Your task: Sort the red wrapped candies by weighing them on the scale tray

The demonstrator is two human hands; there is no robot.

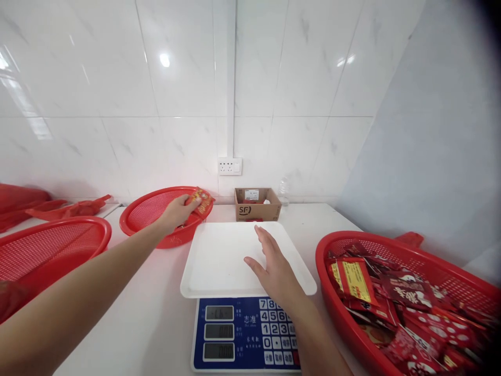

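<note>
Packet (201,202) in the head view sits gripped by the left hand (182,210) at the far red basket's (146,209) right rim, left of the white tray (219,256), its long axis unclear; the empty right hand (274,263), spread, is nearer the tray.

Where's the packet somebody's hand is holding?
In the head view, left of centre: the left hand holds the packet over the right side of the far red basket.

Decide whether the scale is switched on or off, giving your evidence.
On: the scale has characters on its top display and faint digits on the lower displays.
</note>
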